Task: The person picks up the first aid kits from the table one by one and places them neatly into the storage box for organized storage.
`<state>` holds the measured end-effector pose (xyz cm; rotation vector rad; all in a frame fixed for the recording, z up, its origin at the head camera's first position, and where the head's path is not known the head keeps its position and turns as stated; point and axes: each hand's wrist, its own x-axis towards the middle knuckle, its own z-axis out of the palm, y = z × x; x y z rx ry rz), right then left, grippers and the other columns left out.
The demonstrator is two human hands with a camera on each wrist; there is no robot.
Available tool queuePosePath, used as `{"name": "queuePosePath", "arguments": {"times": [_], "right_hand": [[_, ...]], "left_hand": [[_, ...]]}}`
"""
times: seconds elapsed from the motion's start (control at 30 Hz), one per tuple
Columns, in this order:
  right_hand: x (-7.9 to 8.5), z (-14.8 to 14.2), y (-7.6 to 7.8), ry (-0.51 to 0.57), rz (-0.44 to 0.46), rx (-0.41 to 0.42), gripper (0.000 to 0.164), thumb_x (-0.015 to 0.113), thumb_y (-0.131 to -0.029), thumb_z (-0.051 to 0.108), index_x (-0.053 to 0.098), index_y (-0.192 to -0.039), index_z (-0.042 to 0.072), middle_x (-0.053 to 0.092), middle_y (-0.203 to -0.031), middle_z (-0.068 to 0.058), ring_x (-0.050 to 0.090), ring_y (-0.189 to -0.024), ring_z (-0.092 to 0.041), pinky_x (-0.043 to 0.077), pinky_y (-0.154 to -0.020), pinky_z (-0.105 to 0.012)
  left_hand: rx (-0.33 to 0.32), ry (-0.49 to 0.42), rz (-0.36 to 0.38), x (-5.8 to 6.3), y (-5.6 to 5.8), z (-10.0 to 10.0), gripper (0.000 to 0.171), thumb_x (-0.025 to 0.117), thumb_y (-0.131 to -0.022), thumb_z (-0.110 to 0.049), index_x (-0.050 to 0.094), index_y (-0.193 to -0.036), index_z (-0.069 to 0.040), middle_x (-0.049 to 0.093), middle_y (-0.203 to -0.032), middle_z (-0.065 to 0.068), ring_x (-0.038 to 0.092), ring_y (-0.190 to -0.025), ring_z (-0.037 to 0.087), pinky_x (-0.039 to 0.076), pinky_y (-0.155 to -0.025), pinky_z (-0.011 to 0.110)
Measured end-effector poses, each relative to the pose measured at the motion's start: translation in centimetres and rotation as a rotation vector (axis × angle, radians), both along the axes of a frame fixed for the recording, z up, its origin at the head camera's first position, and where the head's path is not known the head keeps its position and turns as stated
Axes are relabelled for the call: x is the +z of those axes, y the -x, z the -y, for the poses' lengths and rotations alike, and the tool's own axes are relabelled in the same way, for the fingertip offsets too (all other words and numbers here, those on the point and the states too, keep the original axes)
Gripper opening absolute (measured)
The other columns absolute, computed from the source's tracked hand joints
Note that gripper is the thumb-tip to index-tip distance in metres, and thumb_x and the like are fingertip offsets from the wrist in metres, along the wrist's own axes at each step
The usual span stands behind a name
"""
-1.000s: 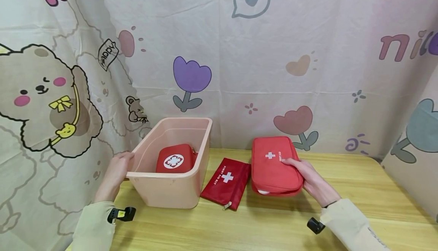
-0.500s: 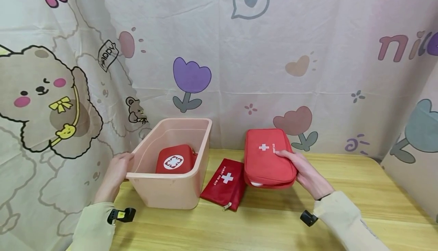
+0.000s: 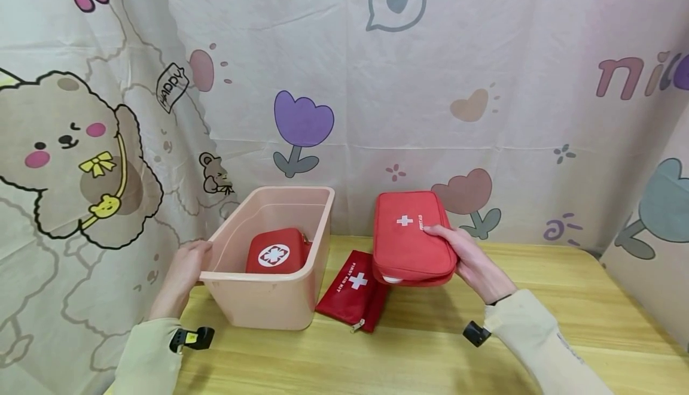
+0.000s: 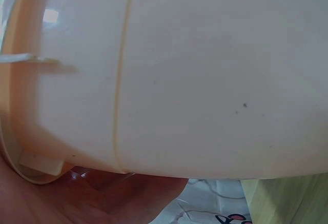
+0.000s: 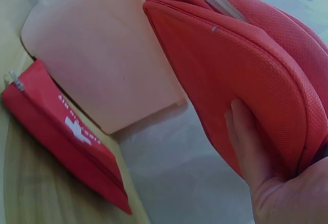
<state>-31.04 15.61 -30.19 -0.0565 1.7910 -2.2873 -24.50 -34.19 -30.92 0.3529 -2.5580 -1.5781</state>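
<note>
A red zippered first aid bag (image 3: 411,245) with a white cross hangs above the table. My right hand (image 3: 467,258) grips its right side, thumb on the top face and fingers beneath, as the right wrist view also shows. To the left stands a pink plastic bin (image 3: 258,302), its left rim gripped by my left hand (image 3: 185,269). Inside that bin lies a red case (image 3: 276,252) with a white round emblem. A flat red first aid pouch (image 3: 344,290) rests on the table between bin and bag; the bag overlaps its upper right part in the head view.
The wooden table (image 3: 377,359) carries the bin and pouch. A printed cloth curtain (image 3: 377,108) hangs behind and along both sides, close to the bin's left and back.
My right hand has lifted the first aid bag higher and carried it left, toward the pouch and bin. The left hand and the bin stay in place.
</note>
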Motion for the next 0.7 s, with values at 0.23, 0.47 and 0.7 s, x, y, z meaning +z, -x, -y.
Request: {"name": "queuePosePath", "arguments": {"times": [0.23,0.47,0.7], "right_hand": [[1.0,0.9,-0.1,0.025,0.006,0.024,0.057,0.064,-0.089,0.026,0.037,-0.132,-0.001,0.068,-0.097,-0.01,0.067,-0.087,-0.027,0.05,-0.077,-0.039],[1.7,1.7,0.0,0.052,0.007,0.025,0.058,0.064,-0.089,0.026,0.036,-0.134,0.001,0.067,-0.1,-0.009,0.066,-0.089,-0.027,0.05,-0.078,-0.039],[2.5,2.6,0.0,0.059,-0.016,0.043,0.057,0.064,-0.09,0.024,0.036,-0.135,0.002,0.066,-0.103,-0.009,0.066,-0.09,-0.027,0.05,-0.078,-0.039]], "left_hand": [[0.008,0.0,-0.007,0.1,0.1,-0.1,0.063,0.023,-0.099,-0.04,0.029,-0.138,0.009,0.032,-0.137,0.029,0.038,-0.117,0.04,0.044,-0.081,0.043],[0.004,0.017,-0.019,0.1,0.2,-0.1,0.061,0.023,-0.099,-0.039,0.032,-0.137,0.009,0.035,-0.135,0.029,0.04,-0.116,0.04,0.043,-0.084,0.045],[0.009,0.03,-0.022,0.1,0.0,0.0,0.061,0.023,-0.099,-0.039,0.034,-0.135,0.009,0.037,-0.132,0.029,0.042,-0.113,0.04,0.046,-0.076,0.038]]}}
